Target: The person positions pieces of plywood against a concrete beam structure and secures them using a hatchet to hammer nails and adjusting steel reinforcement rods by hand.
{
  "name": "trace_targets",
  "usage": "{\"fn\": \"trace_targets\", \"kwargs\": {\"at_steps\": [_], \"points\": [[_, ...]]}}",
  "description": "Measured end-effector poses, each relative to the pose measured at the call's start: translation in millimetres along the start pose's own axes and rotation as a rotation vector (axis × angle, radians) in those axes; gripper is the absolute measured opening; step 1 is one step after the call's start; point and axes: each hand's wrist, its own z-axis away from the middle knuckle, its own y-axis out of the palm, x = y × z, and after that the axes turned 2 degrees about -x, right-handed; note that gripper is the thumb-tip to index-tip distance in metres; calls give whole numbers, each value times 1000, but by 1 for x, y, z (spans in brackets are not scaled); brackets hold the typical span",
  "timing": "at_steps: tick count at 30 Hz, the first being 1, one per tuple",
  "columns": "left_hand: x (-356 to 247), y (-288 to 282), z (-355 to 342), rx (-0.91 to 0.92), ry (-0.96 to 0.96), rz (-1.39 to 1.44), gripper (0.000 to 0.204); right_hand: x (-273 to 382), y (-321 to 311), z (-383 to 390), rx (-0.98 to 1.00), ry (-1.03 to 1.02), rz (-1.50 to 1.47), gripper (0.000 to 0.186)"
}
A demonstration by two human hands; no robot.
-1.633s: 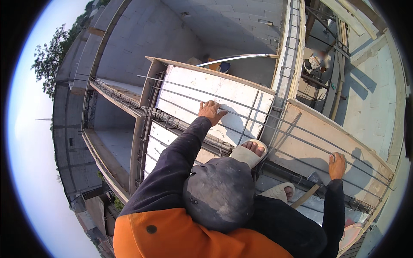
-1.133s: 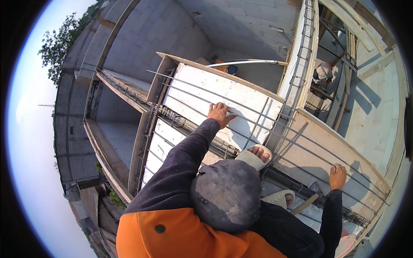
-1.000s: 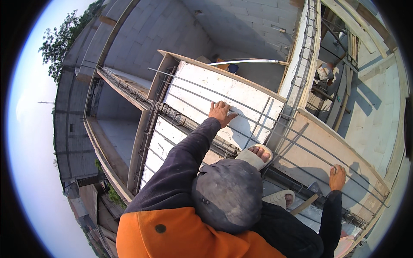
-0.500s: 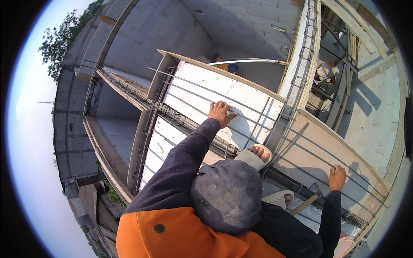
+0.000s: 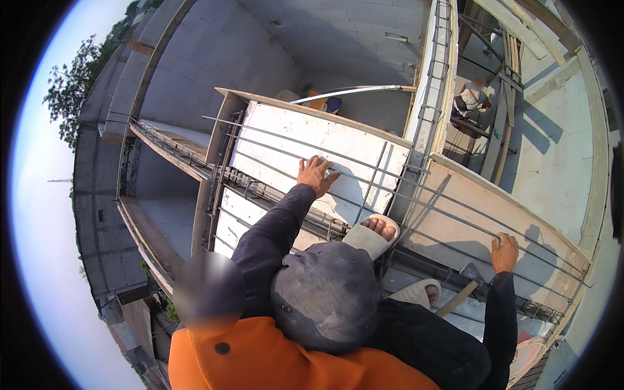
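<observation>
Several long thin steel reinforcing bars slant from upper left to lower right over white and brown formwork panels. My left hand (image 5: 316, 175) is closed over one steel bar (image 5: 416, 200) above the white panel (image 5: 279, 127), thumb apart from the fingers. Farther right, my right hand (image 5: 504, 252) has its fingers curled on what looks like the same bar, over the brown panel (image 5: 448, 195). The undersides of both grips are hidden. Near my right forearm lies a wooden-handled hammer or hatchet (image 5: 457, 299), its metal head toward the bars.
My sandalled feet (image 5: 374, 239) stand between the panels, beside a trench holding a tied rebar cage (image 5: 260, 195). Deep block-walled rooms (image 5: 214, 52) drop away beyond the formwork edges. Another person (image 5: 472, 97) is lower down at upper right, near wooden poles (image 5: 500, 153).
The whole view has shifted, moving the panels and bars slightly left. Both hands keep nearly the same places on the bars. A blurred patch now covers part of my left shoulder.
</observation>
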Motion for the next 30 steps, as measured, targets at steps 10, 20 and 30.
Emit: {"fn": "trace_targets", "kwargs": {"at_steps": [10, 20, 30], "points": [[-1, 62, 5, -132, 153, 47, 32, -17, 8, -10, -6, 78, -4, 30], [10, 43, -9, -87, 224, 158, 26, -4, 6, 10, -59, 145, -125, 27], [10, 45, -13, -90, 228, 186, 26, -6, 7, 7, -63, 190, -157, 28]]}}
